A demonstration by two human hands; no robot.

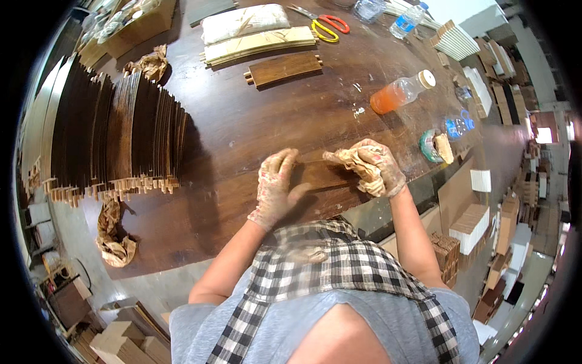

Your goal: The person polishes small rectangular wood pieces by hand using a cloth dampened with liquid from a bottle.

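My right hand (383, 170), in a thin stained glove, grips a crumpled piece of brown paper (357, 165). My left hand (276, 187), in a matching glove, is open over the brown table (242, 133), its thumb held away from the fingers. Between the hands, near the table's front edge, lies what looks like a dark wooden panel (327, 177); its outline blends into the tabletop. Farther back is a brown panel (285, 70) with pegs at its ends. Beyond it are pale pegged panels (260, 45) and a white wrapped bundle (245, 23).
A long row of dark panels (115, 127) stands at the left, with crumpled paper (115, 233) before it. To the right are a bottle of orange liquid (394, 96), a green tape roll (431, 145) and a blue-handled plastic piece (459, 125). Scissors (324, 27) and a water bottle (407, 23) lie behind.
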